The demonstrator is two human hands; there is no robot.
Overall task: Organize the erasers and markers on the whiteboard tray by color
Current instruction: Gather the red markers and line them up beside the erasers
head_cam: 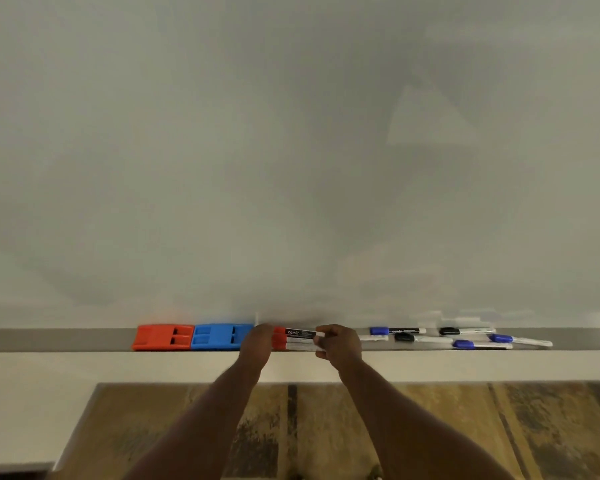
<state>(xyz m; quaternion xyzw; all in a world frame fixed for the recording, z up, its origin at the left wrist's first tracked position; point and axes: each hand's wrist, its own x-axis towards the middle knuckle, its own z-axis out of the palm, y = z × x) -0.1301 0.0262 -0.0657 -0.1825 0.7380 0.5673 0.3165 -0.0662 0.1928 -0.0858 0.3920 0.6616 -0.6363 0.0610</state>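
On the grey whiteboard tray a red eraser and a blue eraser lie side by side at the left. Right beside the blue eraser, three red markers lie stacked in a bunch. My left hand grips their cap ends and my right hand grips their other ends. Further right, blue markers and black markers lie mixed and scattered along the tray.
The whiteboard fills the view above the tray. A pale wall strip runs under the tray, and below it lies a wooden floor.
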